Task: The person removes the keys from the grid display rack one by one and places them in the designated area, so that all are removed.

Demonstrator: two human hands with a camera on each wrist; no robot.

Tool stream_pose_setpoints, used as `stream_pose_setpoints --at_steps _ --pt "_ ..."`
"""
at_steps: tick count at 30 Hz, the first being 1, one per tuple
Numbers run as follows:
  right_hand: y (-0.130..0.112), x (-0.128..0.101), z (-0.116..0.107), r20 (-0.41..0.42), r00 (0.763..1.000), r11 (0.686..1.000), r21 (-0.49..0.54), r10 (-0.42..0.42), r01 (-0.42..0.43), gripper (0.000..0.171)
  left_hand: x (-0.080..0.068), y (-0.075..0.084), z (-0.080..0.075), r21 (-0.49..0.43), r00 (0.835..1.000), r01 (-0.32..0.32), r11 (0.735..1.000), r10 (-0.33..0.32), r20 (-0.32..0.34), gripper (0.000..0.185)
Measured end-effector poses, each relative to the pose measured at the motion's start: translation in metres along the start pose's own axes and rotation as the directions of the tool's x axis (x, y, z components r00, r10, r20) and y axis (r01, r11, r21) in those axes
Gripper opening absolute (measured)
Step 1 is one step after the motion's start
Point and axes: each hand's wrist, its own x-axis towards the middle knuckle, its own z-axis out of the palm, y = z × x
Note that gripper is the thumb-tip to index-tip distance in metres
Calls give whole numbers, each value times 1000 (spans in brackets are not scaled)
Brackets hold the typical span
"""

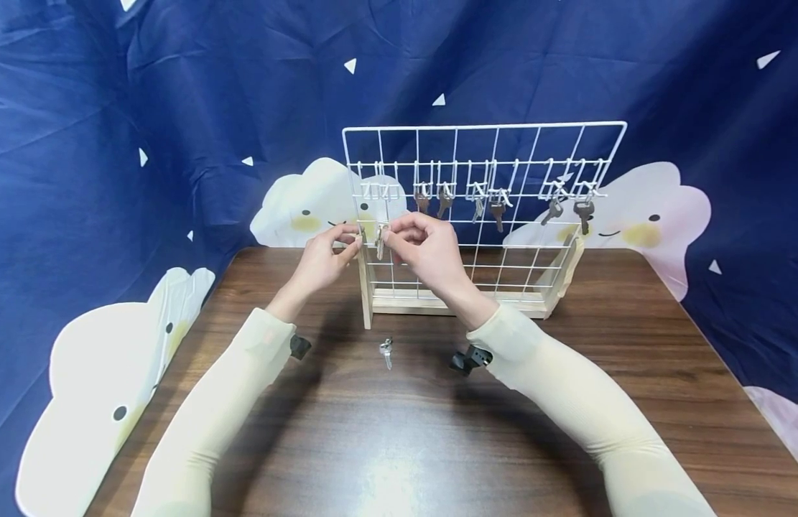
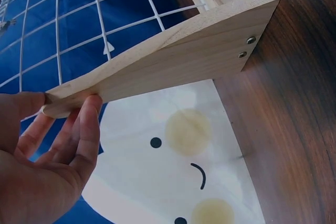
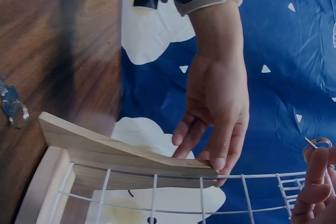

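A white wire grid rack (image 1: 483, 127) on a wooden stand rises at the back of the table. My left hand (image 1: 322, 260) grips the upper end of the stand's left wooden side panel (image 2: 173, 51), thumb on one side and fingers on the other. In front of the grid's left part, my right hand (image 1: 431, 248) pinches a key (image 1: 380, 244) between thumb and fingers. The key's ring (image 3: 320, 141) shows above the fingertips in the right wrist view. A second key (image 1: 386, 352) with a ring lies on the table before the stand.
Several keys (image 1: 498, 208) hang from white hooks across the middle and right of the grid. Hooks at its left (image 1: 376, 188) hold no keys. The brown wooden table (image 1: 321, 445) runs back to a dark blue curtain (image 1: 295, 86) printed with clouds.
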Motion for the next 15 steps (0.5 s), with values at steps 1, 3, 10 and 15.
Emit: stream_pose_setpoints --at_steps 1,3,10,15 --pt "2 -1 0 6 1000 1000 -2 8 -8 14 0 0 0 1 1000 0 1000 0 -1 33" --pt "5 -3 -1 16 1000 1000 -4 27 -27 15 0 0 1 2 1000 -2 1000 2 0 33" --pt "16 -8 -5 46 994 995 -19 100 -99 17 -1 0 1 10 1000 1 1000 -1 2 32" --pt "22 -12 -7 75 989 992 -6 125 -124 17 -1 1 0 19 1000 -6 1000 6 -3 32"
